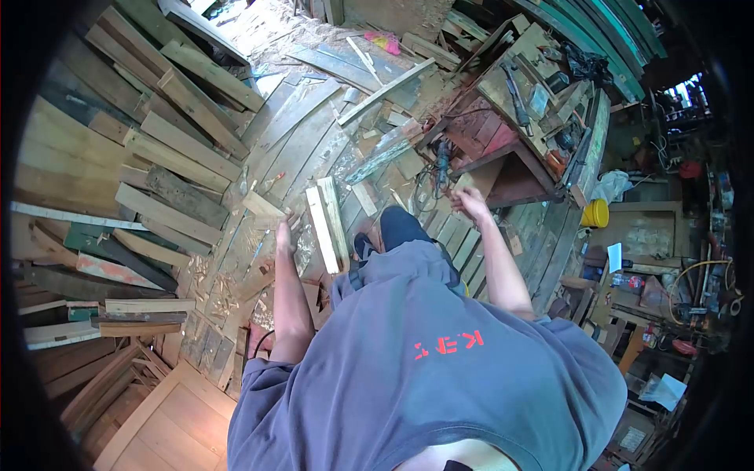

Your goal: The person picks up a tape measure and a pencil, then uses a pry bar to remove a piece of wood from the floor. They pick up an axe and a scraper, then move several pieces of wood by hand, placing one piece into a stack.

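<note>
There are two hands (pixel 284 234) (pixel 472 206) and one yellow bucket (pixel 595 213).

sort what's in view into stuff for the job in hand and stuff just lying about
Probably the job: wood piece at the left hand; pale timbers between it and the right hand

Seemingly lying about: yellow container; pink scrap

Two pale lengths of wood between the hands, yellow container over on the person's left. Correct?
No, wrong side: the head view shows the yellow container on the person's right. The two pale lengths of wood are between the left hand and right hand.
</note>
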Available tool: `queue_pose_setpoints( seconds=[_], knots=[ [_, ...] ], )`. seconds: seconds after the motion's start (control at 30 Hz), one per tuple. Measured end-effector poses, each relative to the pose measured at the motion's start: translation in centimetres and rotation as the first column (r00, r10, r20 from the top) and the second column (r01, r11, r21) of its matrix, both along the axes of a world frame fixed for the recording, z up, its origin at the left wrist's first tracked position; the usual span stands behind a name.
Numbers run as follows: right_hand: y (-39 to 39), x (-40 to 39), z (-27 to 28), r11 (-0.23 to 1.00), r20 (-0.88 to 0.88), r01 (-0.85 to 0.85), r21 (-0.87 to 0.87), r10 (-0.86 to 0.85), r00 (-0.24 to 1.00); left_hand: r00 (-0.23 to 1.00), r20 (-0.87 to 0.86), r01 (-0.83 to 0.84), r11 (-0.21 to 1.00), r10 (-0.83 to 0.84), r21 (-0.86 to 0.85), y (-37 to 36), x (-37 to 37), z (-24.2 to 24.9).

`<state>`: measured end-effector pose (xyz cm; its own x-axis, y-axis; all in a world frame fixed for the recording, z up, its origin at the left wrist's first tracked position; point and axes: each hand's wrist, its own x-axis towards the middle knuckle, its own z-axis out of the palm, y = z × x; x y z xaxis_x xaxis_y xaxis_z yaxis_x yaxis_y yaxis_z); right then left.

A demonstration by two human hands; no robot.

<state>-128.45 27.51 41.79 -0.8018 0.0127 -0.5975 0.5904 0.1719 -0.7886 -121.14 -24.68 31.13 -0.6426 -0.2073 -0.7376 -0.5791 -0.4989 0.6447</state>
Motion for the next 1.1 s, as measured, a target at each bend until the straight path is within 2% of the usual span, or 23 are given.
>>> queue_pose_setpoints(
  seconds=[0.1, 0.13, 0.23, 0.3, 0.43, 0.53, 0.63, 0.77, 0.83, 0.9, 1.03, 1.07, 1.1],
  knots=[
    [-1.1, -3.4, -0.7, 0.997, 0.051, -0.011, -0.082, 0.015, 0.999, 0.997, 0.04, -0.062, 0.997, 0.06, 0.042, -0.2, -0.2, -1.3],
    [-1.5, -4.2, -1.2, 0.997, 0.08, -0.023, -0.075, 0.029, 0.996, 0.996, 0.082, -0.026, 0.998, 0.021, 0.053, -0.2, 0.1, -1.5],
    [-2.5, -7.2, -2.4, 0.999, 0.089, -0.024, -0.021, 0.026, 0.996, 0.984, 0.17, -0.07, 0.993, 0.053, 0.094, 0.2, 1.4, -3.4],
    [-2.7, -9.4, -3.6, 0.996, 0.117, 0.011, -0.091, 0.0, 0.993, 0.974, 0.211, -0.116, 0.983, 0.085, 0.143, 0.2, 2.4, -4.6],
    [-3.2, -14.7, -6.2, 0.988, 0.174, 0.005, -0.156, 0.022, 0.985, 0.939, 0.299, -0.216, 0.967, 0.168, 0.135, 0.9, 3.3, -3.8],
    [-2.0, -18.4, -10.5, 0.982, 0.239, -0.069, -0.175, 0.11, 0.965, 0.946, 0.276, -0.231, 0.954, 0.173, 0.191, -1.5, 5.1, -12.0],
    [-1.7, -20.7, -11.1, 0.989, 0.311, -0.125, -0.082, 0.145, 0.939, 0.913, 0.386, -0.142, 0.99, 0.132, -0.003, 0.9, 1.6, -6.0],
    [0.6, -23.3, -14.3, 0.993, 0.445, -0.105, -0.052, 0.118, 0.888, 0.877, 0.48, 0.019, 0.998, 0.016, -0.068, 2.2, -4.5, -2.4],
    [1.4, -24.4, -14.9, 0.985, 0.474, -0.08, -0.15, 0.143, 0.869, 0.897, 0.441, -0.004, 0.997, 0.037, -0.076, 2.5, -7.4, -2.0],
    [1.2, -25.6, -15.0, 0.992, 0.479, -0.089, -0.088, 0.12, 0.87, 0.909, 0.416, -0.009, 0.998, 0.033, -0.06, 1.9, -10.6, -1.6],
    [0.5, -28.9, -16.7, 0.989, 0.454, -0.143, -0.04, 0.145, 0.879, 0.94, 0.321, -0.07, 0.987, 0.113, -0.145, 1.6, -16.9, -0.5],
    [1.7, -29.7, -21.1, 0.959, 0.485, -0.089, -0.268, 0.214, 0.848, 0.959, 0.271, -0.051, 0.99, 0.086, -0.134, 0.9, -18.1, -0.7],
    [0.9, -30.5, -20.3, 0.977, 0.479, -0.1, -0.19, 0.181, 0.859, 0.958, 0.273, -0.048, 0.986, 0.09, -0.159, 0.9, -19.5, -0.1]
  ],
)
